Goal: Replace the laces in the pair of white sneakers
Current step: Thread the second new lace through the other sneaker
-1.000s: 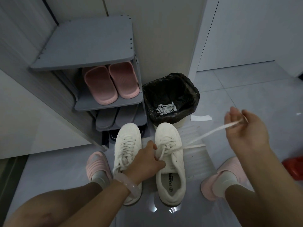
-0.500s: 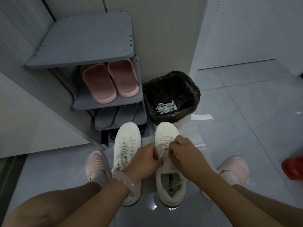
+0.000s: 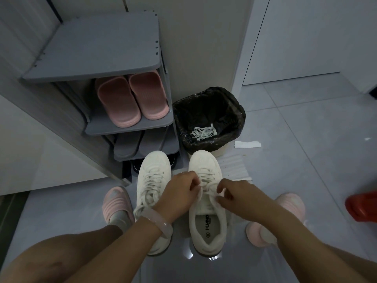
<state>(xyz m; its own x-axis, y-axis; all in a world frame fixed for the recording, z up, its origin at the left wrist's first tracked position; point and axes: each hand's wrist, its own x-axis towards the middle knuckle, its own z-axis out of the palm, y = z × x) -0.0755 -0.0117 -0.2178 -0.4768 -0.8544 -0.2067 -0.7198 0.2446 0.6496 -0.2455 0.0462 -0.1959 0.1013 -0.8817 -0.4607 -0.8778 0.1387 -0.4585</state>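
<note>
Both hands meet over the right sneaker (image 3: pixel 206 193), which stands on the floor just beside the left sneaker (image 3: pixel 154 186), toes pointing at the shoe rack (image 3: pixel 130 127) and the bin (image 3: pixel 210 119). My reading is that the lace (image 3: pixel 201 194) is being threaded or snugged through the upper eyelets of this shoe, while the other one looks fully laced already. Left hand (image 3: pixel 179 193) has its fingers curled and pinches the lace near the middle of the tongue; right hand (image 3: pixel 234 196) curls in from the other side with fingertips on the lace at the eyelet edge, though exactly which strand it grips cannot be told. To do this well, keep the lace flat, pull evenly on both sides, and steady the shoe so it does not slide. Wrists are bent down, forearms angled in from the knees.
</note>
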